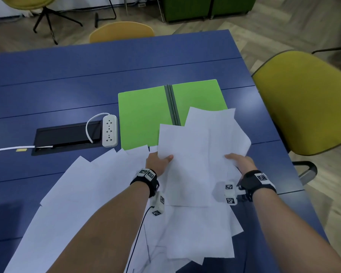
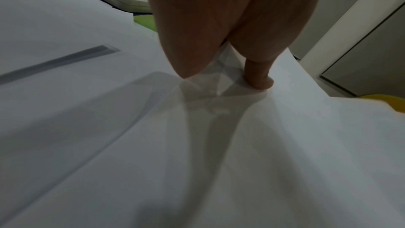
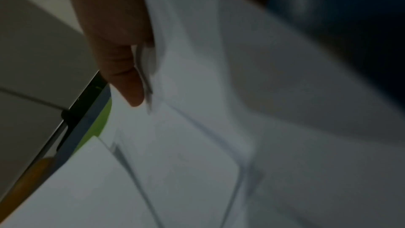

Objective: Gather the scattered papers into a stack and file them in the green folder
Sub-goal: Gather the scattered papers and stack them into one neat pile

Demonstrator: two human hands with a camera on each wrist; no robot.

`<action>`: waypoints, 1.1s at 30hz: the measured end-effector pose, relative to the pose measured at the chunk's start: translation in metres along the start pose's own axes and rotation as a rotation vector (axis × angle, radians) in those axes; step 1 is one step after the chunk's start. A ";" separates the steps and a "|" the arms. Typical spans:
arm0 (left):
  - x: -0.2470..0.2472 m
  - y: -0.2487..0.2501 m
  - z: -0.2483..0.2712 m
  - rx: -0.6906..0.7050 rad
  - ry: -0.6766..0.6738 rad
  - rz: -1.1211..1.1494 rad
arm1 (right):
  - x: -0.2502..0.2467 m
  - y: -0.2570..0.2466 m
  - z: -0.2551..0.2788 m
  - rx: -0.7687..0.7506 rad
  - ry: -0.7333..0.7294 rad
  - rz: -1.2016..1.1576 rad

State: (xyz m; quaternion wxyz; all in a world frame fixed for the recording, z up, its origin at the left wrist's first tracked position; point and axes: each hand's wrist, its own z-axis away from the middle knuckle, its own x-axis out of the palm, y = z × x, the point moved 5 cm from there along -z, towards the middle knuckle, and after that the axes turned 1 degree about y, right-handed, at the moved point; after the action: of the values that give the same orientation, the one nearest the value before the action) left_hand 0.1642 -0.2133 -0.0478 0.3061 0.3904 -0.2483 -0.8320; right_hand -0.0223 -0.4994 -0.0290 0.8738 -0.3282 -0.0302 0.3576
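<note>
A loose bundle of white papers (image 1: 199, 158) is lifted off the blue table (image 1: 87, 75), fanned out at uneven angles. My left hand (image 1: 158, 161) pinches its left edge, thumb on top. My right hand (image 1: 240, 161) grips the right edge, thumb on top and fingers hidden beneath. The left wrist view shows my left thumb (image 2: 259, 77) pressing the top sheet (image 2: 241, 145). In the right wrist view the right hand's thumb (image 3: 131, 82) clamps several sheet edges (image 3: 149, 79). The green folder (image 1: 144, 117) lies open and flat behind the bundle, its right half partly covered. More papers (image 1: 77, 194) lie scattered at the near left.
A white power strip (image 1: 109, 130) and its cable sit beside a black cable hatch (image 1: 67, 136) left of the folder. A yellow-green chair (image 1: 307, 99) stands off the table's right edge. Another chair back (image 1: 121, 31) shows at the far side.
</note>
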 end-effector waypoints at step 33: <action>0.020 0.022 -0.028 0.029 0.039 0.002 | 0.036 -0.039 -0.012 -0.306 -0.070 0.316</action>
State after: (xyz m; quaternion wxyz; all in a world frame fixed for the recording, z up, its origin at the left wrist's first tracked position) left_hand 0.1838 -0.2478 -0.0593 0.3058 0.4107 -0.2548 -0.8203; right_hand 0.0313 -0.5035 -0.0216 0.7454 -0.4450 -0.0624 0.4924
